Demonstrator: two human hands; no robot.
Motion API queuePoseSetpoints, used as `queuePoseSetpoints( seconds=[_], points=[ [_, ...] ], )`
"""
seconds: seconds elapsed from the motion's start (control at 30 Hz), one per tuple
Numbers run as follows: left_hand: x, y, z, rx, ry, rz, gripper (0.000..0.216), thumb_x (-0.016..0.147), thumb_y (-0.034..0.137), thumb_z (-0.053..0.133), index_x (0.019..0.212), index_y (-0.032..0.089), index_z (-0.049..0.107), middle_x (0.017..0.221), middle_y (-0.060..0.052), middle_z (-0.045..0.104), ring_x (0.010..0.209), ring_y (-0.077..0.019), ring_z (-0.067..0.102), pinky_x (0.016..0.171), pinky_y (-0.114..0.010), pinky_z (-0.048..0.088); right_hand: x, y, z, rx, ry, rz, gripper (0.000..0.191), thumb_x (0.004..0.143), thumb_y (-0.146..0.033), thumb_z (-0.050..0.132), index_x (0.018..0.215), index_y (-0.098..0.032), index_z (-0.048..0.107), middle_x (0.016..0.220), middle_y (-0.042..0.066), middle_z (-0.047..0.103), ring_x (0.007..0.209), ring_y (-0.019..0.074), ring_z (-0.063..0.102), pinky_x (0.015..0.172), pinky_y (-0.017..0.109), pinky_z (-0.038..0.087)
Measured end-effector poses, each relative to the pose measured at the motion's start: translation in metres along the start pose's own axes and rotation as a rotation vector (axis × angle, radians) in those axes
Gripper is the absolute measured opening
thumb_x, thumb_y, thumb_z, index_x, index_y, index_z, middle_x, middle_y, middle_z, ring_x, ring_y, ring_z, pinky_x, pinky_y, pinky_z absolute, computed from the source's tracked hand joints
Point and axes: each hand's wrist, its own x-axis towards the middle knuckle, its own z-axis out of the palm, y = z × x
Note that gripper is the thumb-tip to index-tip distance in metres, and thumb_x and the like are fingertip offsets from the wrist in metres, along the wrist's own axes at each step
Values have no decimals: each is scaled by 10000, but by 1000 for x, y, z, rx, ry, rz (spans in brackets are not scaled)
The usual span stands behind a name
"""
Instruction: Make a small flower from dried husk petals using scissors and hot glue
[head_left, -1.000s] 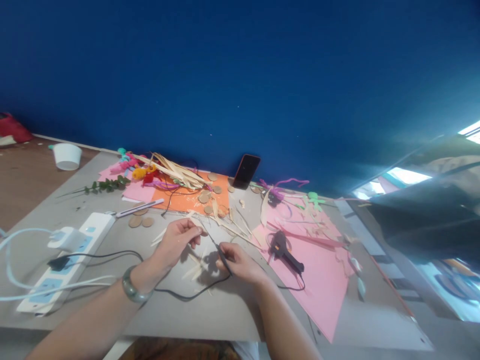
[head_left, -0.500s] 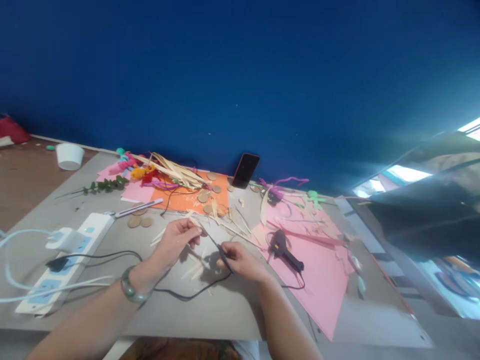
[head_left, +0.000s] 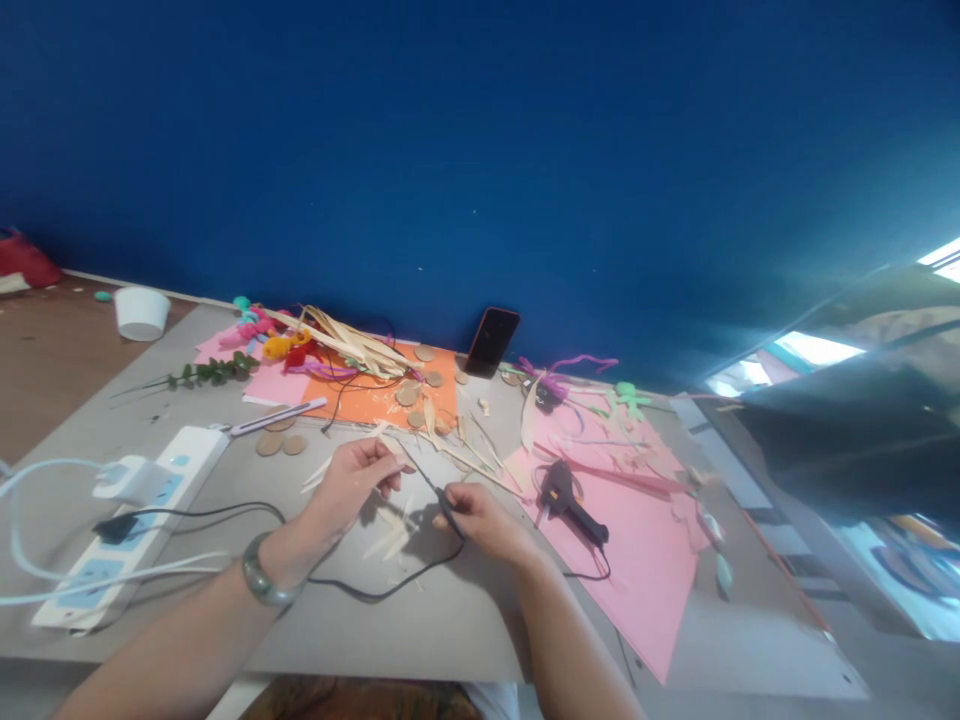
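Note:
My left hand (head_left: 367,470), with a bracelet (head_left: 264,572) on its wrist, is closed in a pinch on a pale husk strip (head_left: 382,432). My right hand (head_left: 476,515) grips a corded black soldering iron (head_left: 444,497). The iron's thin shaft reaches toward the left fingertips; whether it touches the strip I cannot tell. A black cord (head_left: 367,598) runs from the iron's back end across the table toward the power strip (head_left: 161,500). Below the hands lie cut pale husk pieces (head_left: 391,540).
A black glue gun (head_left: 570,500) rests on pink paper (head_left: 637,580) at right. A phone (head_left: 491,340) leans on the blue wall. Behind the hands are orange paper (head_left: 352,405), round wooden discs (head_left: 294,445) and a husk bundle (head_left: 360,345). A white cup (head_left: 142,313) stands far left.
The right hand has turned the soldering iron very slightly. Otherwise both hands stay in nearly the same place.

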Motion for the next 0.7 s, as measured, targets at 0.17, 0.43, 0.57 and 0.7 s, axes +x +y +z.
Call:
queuePoseSetpoints(
  seconds=[0.17,0.43,0.57,0.7],
  points=[
    [1,0,-1,13,-6,-11,235,723,303,690,582,134,609,582,-38,667,467,-71,513,475,-188,404,-2,-6,2,18,5,-78,286,694,-351,634,637,-191,404,606,-60,379,589,95,327,551,227,278],
    [0,-1,-3,31,-48,-1,207,752,286,661,614,138,617,572,-28,657,479,-75,508,485,-192,399,-6,-6,-1,-30,-141,-29,262,711,-352,591,676,-197,383,654,-57,315,614,101,306,547,231,244],
    [-1,-1,-3,36,-58,7,211,744,287,666,603,142,605,635,-48,689,490,-81,517,483,-202,403,-6,-7,0,-33,-145,-7,275,698,-365,590,658,-198,375,642,-57,316,605,99,299,540,231,231],
    [-1,-1,-2,65,-60,8,208,745,289,664,605,145,608,623,-40,682,501,-89,528,488,-207,404,-6,-8,0,-23,-151,19,302,687,-400,602,640,-197,384,627,-55,327,598,99,302,531,230,232]
  ],
)
